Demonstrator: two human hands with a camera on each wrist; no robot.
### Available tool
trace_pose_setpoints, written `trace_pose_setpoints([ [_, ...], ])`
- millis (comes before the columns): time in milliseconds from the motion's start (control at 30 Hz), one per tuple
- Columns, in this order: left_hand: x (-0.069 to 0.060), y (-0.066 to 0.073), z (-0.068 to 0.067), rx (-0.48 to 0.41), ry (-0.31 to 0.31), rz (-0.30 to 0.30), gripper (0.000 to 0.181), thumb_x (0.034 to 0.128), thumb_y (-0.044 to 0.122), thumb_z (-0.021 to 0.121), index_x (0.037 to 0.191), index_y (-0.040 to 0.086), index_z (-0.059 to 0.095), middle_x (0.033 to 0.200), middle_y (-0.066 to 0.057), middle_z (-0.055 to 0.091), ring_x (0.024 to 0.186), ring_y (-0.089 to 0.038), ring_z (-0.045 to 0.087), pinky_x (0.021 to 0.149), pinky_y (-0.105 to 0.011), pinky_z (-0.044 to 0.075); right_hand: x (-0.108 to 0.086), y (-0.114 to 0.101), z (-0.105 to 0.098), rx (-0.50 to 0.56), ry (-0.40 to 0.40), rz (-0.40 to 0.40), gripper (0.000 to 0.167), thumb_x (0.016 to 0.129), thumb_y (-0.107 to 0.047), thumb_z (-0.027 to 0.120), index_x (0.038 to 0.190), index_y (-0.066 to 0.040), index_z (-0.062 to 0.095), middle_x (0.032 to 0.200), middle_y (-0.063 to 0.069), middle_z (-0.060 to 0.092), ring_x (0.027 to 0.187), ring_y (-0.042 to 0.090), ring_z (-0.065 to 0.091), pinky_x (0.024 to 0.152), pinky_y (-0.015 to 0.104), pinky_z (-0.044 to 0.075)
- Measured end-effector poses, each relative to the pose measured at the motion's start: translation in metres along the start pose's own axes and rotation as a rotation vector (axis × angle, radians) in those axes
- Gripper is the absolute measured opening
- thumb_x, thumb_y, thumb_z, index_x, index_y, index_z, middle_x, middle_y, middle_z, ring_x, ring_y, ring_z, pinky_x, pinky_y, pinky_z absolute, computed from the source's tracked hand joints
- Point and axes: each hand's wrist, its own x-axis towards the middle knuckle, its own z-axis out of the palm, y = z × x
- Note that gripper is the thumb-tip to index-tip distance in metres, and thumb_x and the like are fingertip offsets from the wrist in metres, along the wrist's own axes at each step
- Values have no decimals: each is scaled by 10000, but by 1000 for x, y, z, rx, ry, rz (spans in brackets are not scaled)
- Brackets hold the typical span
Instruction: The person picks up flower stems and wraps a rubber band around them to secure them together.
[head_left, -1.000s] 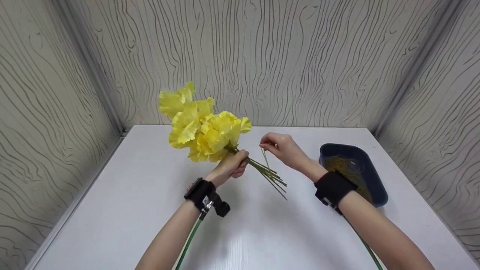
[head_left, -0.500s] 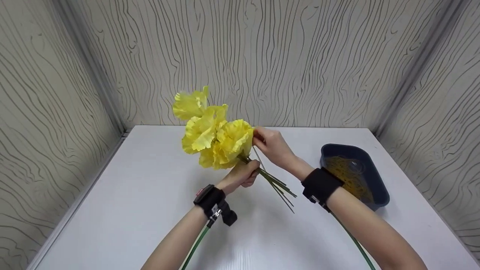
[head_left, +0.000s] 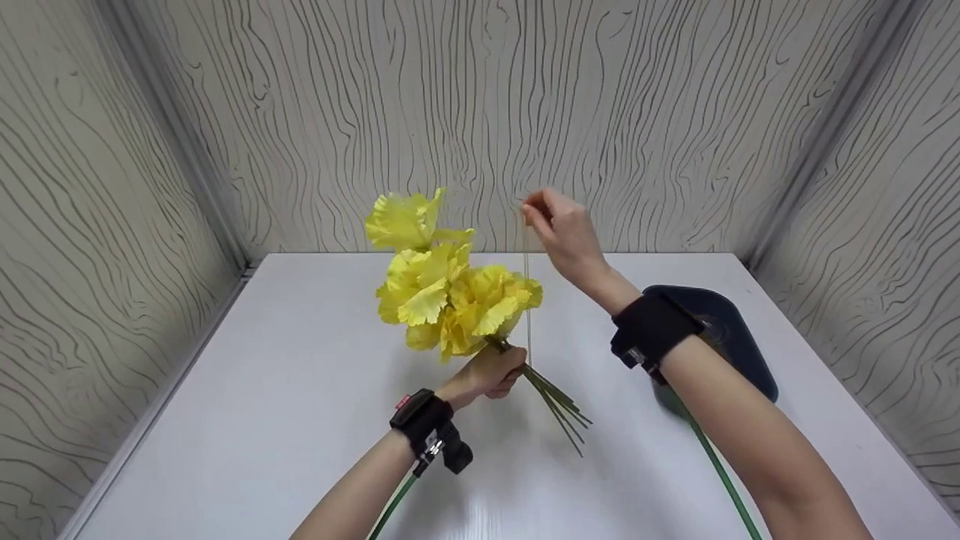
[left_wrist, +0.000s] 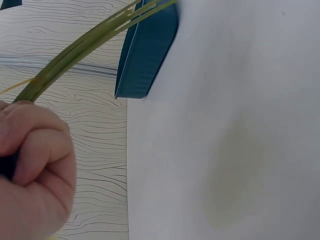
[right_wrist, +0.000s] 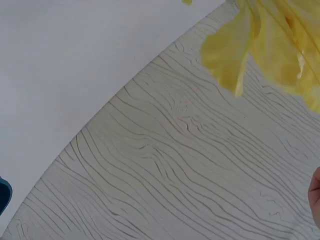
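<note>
My left hand (head_left: pixel 491 373) grips the green stems (head_left: pixel 559 405) of a bunch of yellow flowers (head_left: pixel 450 292), with the blooms tilted up to the left. In the left wrist view the fingers (left_wrist: pixel 42 145) curl round the stem bundle (left_wrist: pixel 70 57). Higher up and to the right, my right hand (head_left: pixel 566 229) pinches a thin, pale yellow rubber band (head_left: pixel 528 330). Drawn taut, the band runs down from the fingertips to the stems just beyond the left hand. Its yellow strand (left_wrist: pixel 17 85) meets the stems there. The right wrist view catches petals (right_wrist: pixel 270 45) and only the hand's edge.
A dark blue plastic container (head_left: pixel 739 330) stands on the right of the white table (head_left: pixel 300 390), partly hidden by the right wrist. Wood-patterned panels (head_left: pixel 480 112) enclose the back and both sides. A green cable (head_left: pixel 720 465) trails from each wrist strap.
My right hand has risen from beside the stems, stretching the rubber band upward. The left hand and bouquet have shifted right and slightly down, with the blooms tipping more upright.
</note>
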Motion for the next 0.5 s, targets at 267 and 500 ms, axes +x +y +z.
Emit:
trace_pose_setpoints([
  [267,-23,30,-3,-105,-224,182,377,926,170,402,575,64,310,498,-18,213,391,-117,166,377,-245,132,-21,37,-14,-194,-75,117,169,959,-144,441,915,-8,532,687,37,488,564,159,440,488,295,353],
  [500,-27,67,-2,-193,-231,280,402,947,243,388,578,97,329,472,18,248,370,-86,197,363,-214,159,-52,47,6,-326,-233,131,203,957,-181,432,790,-89,501,581,-13,413,459,159,371,408,330,328],
])
